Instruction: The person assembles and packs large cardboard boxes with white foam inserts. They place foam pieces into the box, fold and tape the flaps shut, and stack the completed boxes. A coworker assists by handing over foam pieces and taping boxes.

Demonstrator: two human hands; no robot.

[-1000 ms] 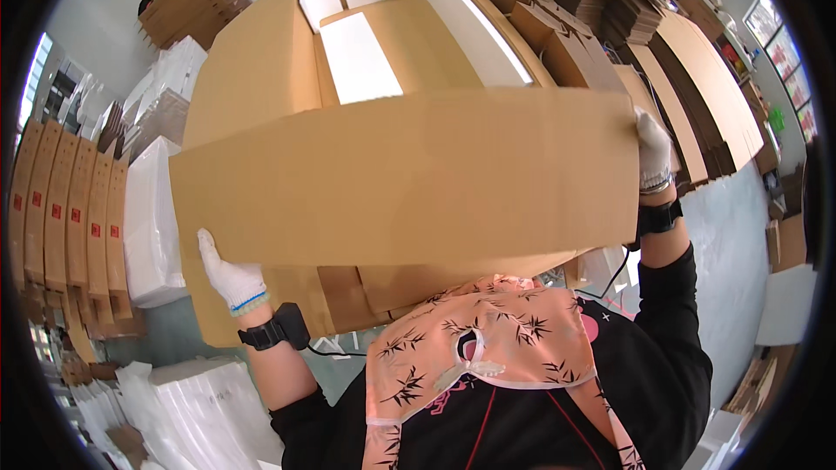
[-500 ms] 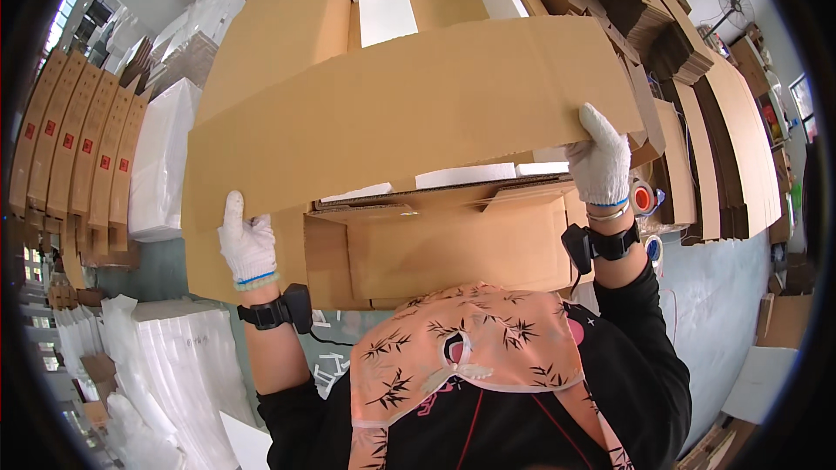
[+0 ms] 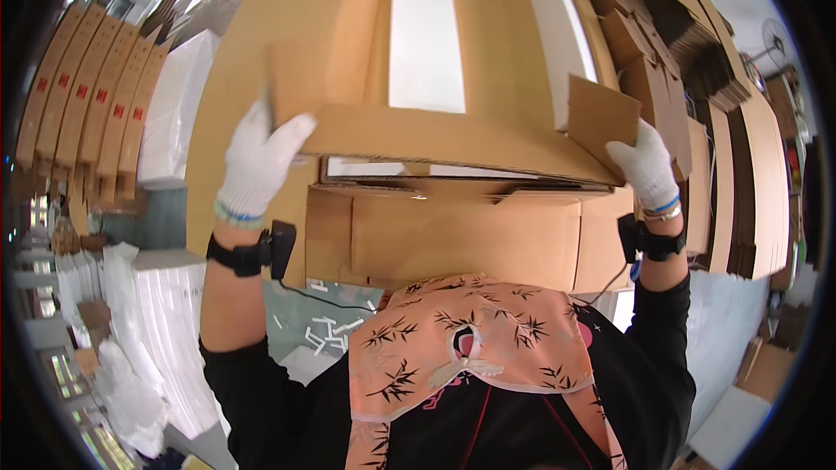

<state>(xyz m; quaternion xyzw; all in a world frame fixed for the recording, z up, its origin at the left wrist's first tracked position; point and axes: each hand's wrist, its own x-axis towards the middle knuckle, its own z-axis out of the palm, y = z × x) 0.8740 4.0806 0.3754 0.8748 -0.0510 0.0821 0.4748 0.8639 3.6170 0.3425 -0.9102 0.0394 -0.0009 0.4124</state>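
Note:
A brown cardboard sheet (image 3: 444,137) spans the near part of a large open carton (image 3: 461,239), with both its ends bent upward. My left hand (image 3: 259,157), in a white knit glove, grips the left end, thumb toward the middle and fingers at the outer side. My gloved right hand (image 3: 646,165) pinches the bent right end, its fingers partly hidden behind the board. Inside the carton lies a white flat panel (image 3: 427,35), and a white foam board (image 3: 557,26) lines the right wall. More white foam shows in the gap under the sheet's near edge.
Flat cartons (image 3: 74,91) stand upright at the left beside white foam blocks (image 3: 178,113). Wrapped white sheets (image 3: 170,331) are stacked at the lower left. Folded cardboard (image 3: 727,157) leans along the right. White scraps (image 3: 331,331) litter the floor near me.
The cardboard sheet has gone from nearly flat to bent up at both ends and sits lower over the carton. My left hand has moved up; my right hand has moved right and slightly down.

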